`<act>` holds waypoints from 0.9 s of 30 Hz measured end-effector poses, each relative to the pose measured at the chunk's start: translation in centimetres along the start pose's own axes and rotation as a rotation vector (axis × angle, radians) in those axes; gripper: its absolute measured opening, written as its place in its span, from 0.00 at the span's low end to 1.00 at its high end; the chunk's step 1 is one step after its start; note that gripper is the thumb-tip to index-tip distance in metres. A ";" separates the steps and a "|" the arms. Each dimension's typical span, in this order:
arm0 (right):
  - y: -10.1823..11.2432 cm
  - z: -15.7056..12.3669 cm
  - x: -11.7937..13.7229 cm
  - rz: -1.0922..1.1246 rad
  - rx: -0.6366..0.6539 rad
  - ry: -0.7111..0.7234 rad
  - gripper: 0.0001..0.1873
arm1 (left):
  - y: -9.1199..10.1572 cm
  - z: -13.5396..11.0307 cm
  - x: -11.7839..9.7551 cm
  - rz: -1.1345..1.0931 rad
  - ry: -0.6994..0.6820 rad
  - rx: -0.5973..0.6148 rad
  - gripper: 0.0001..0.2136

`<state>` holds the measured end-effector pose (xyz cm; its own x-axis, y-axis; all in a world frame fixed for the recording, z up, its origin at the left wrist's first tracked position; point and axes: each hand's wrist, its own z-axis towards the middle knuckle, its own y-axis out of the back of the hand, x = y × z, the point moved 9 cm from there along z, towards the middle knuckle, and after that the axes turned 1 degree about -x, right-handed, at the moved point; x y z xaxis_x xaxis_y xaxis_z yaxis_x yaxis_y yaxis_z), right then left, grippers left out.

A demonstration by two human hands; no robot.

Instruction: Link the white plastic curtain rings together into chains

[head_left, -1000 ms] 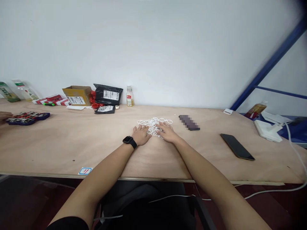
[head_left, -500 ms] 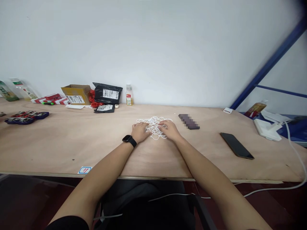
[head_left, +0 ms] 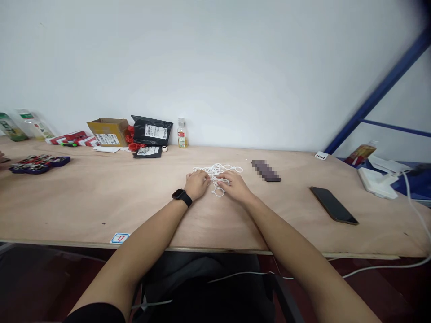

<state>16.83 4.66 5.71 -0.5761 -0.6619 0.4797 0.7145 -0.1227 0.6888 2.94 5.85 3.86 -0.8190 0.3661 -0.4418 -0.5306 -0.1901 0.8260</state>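
A tangled heap of thin white rings (head_left: 218, 192), several of them with small knobs, lies on the wooden table in front of me. My left hand (head_left: 197, 183), a black watch at its wrist, is at the heap's left side with fingers curled and thumb against them, pinching at a ring. From the right, my right hand (head_left: 236, 185) reaches over the heap, thumb and forefinger closed on white rings at its middle. Both hands partly cover the heap, and the exact rings between the fingertips are too small to make out clearly.
Right of the heap lies a blurred dark flat object (head_left: 266, 171), then a phone (head_left: 333, 205) and a white power adapter (head_left: 377, 181). Along the wall stand a small bottle (head_left: 182, 133), a black parcel (head_left: 152, 130) and an open carton (head_left: 108, 133). A purple tray (head_left: 38, 164) is at left.
My right hand has moved left and inward, closer to my left hand, covering more of the rings. The left fingers have drawn together. Some rings have shifted toward the middle.
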 end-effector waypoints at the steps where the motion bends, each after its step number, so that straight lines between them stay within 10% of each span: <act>1: 0.1 0.0 0.1 0.011 0.001 -0.003 0.12 | 0.2 0.0 -0.4 -0.038 -0.026 -0.016 0.07; 10: 0.1 -0.2 0.2 0.070 0.032 -0.053 0.09 | 0.8 -0.9 -3.5 -0.506 -0.193 0.017 0.09; 27: 0.5 -0.3 0.0 0.074 -0.031 -0.093 0.09 | 0.8 -0.1 -0.9 -0.647 -0.018 -0.136 0.11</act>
<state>17.25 4.36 5.89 -0.5543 -0.5990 0.5779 0.7675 -0.0993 0.6333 3.26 5.30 4.89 -0.3229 0.4602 -0.8270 -0.9380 -0.0395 0.3443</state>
